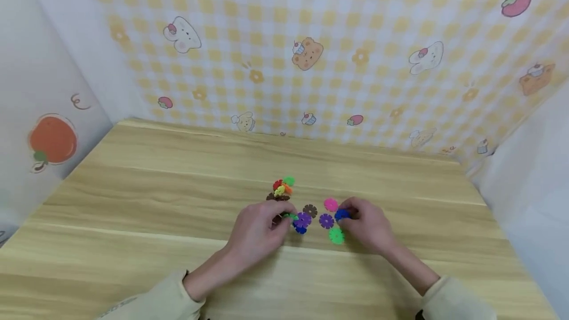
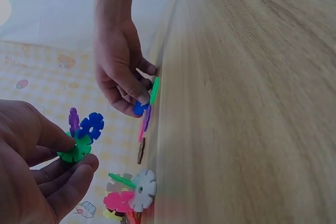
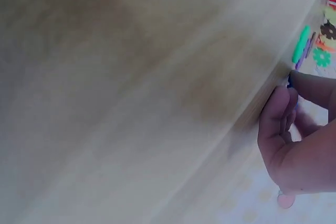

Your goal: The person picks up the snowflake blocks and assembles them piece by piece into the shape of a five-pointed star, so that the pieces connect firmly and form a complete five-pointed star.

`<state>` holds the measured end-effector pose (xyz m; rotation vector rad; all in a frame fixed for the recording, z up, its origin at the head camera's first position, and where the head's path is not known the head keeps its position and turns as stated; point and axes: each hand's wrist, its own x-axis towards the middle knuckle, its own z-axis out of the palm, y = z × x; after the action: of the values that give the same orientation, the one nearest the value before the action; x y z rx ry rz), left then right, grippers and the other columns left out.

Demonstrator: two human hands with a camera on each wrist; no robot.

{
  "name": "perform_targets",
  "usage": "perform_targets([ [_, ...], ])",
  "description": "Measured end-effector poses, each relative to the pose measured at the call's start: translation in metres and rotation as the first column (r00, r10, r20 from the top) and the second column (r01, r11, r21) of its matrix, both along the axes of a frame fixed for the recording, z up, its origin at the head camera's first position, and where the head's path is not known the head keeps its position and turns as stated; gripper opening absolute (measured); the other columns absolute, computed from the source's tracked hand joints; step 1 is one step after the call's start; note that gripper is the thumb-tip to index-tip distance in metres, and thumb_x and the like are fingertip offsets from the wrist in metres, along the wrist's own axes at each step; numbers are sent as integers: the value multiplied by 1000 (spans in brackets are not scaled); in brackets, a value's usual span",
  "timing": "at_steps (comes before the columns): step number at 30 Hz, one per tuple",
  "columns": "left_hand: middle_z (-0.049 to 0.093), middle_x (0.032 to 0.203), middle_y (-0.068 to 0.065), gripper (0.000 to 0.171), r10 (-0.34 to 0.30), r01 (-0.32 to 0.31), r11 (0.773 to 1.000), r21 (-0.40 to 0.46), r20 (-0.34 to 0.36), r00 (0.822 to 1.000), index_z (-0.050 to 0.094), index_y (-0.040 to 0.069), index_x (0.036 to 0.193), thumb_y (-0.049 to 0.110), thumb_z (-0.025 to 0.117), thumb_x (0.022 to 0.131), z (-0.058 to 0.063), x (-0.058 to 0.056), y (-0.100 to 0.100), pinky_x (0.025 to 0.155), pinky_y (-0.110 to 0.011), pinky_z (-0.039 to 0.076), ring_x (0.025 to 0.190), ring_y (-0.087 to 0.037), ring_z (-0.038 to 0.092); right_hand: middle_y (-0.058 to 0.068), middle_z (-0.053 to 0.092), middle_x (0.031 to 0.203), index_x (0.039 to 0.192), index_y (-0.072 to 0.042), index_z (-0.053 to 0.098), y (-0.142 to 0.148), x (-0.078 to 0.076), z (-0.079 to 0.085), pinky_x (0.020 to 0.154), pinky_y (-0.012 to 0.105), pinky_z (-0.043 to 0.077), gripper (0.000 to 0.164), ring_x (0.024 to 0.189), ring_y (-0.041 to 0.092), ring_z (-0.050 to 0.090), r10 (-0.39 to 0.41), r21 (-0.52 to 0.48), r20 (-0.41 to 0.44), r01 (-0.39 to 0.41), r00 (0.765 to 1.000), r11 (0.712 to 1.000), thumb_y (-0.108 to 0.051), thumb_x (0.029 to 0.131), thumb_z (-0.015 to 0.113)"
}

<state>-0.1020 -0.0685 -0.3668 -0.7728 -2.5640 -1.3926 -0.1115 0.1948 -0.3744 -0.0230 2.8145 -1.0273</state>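
My left hand pinches a green notched plastic disc between thumb and fingers. Slotted into it are a purple disc and a blue disc. To its right, my right hand pinches another blue disc down at the tabletop. Around those fingertips lie a pink disc, a purple disc and a bright green disc. Between both hands is a brown disc.
Behind my left hand stands a colourful cluster of joined discs, partly hidden by that hand; the left wrist view shows a white disc on it. The wooden table meets a checked cloth wall at the back.
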Motion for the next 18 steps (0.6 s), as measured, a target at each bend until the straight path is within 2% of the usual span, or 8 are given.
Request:
perform_targets([
  [2, 77, 88, -1, 20, 5, -5, 1000, -4, -11, 1000, 78, 13, 96, -2, 69, 85, 0, -1, 1, 48, -18, 37, 54, 3, 44, 5, 71, 90, 104, -3, 74, 4, 0, 2, 68, 31, 52, 14, 81, 18, 61, -31, -105, 47, 36, 998, 994, -5, 90, 71],
  [4, 76, 88, -2, 20, 7, -8, 1000, -7, -14, 1000, 78, 13, 94, -3, 69, 85, 0, -1, 1, 53, -18, 44, 59, 1, 53, 6, 72, 89, 105, 0, 74, 6, 3, 3, 65, 28, 52, 15, 78, 18, 60, -47, -230, 100, 69, 994, 971, -5, 92, 69],
  [7, 76, 87, -1, 21, 19, -19, 1000, -21, -8, 1000, 78, 14, 93, -3, 70, 84, -1, 1, 1, 62, -19, 50, 69, -3, 63, 8, 72, 94, 115, 6, 71, 6, 8, 6, 69, 27, 56, 25, 80, 17, 64, -52, -395, 198, 128, 979, 910, -7, 94, 68],
  [10, 75, 87, 1, 21, 32, -32, 999, -22, 0, 999, 78, 14, 93, -3, 70, 84, -2, 2, 2, 63, -19, 51, 71, -4, 64, 7, 72, 99, 122, 8, 67, 2, 14, 9, 76, 29, 60, 32, 83, 15, 67, -28, -511, 254, 158, 967, 845, -11, 96, 69],
  [14, 76, 87, 1, 21, 31, -31, 999, -21, 6, 1000, 79, 14, 94, -3, 72, 84, -5, 3, 5, 61, -19, 49, 68, -2, 61, 5, 70, 97, 122, 8, 66, -6, 22, 11, 79, 30, 61, 34, 83, 14, 67, 20, -591, 278, 154, 960, 792, -15, 97, 69],
  [18, 76, 89, 2, 20, 9, -8, 999, -37, 24, 1000, 79, 14, 96, -2, 73, 84, -7, 4, 9, 58, -19, 46, 64, 2, 54, 6, 70, 95, 118, 7, 67, -12, 28, 10, 78, 30, 61, 31, 81, 16, 67, 32, -612, 272, 148, 962, 777, -13, 95, 70],
])
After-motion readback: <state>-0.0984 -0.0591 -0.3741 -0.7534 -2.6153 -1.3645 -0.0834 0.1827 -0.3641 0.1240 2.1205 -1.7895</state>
